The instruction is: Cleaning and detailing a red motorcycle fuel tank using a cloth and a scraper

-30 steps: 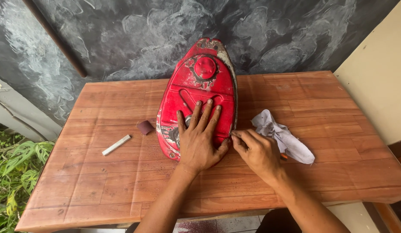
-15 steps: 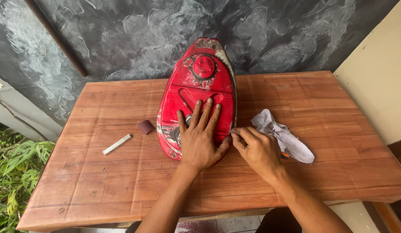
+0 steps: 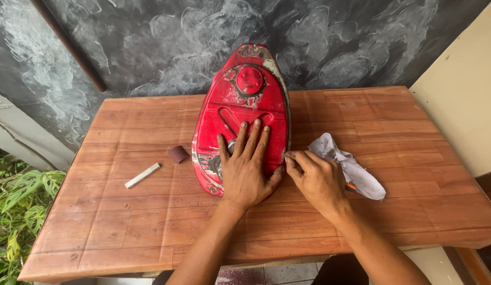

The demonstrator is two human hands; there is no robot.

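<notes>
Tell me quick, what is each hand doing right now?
Left hand: open, pressed flat on the worn red metal fuel tank.
Right hand: fingers pinched together at the tank's right edge; whether it holds anything cannot be told.

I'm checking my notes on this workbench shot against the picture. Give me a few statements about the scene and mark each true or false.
1. The left hand lies flat, fingers spread, on the red fuel tank. True.
2. The right hand rests on the tank's round cap. False: its fingertips are at the tank's right edge, near the bottom end.
3. A crumpled pale cloth lies on the wooden table right of the tank. True.
4. The small white stick lies on top of the tank. False: it lies on the table, left of the tank.
</notes>
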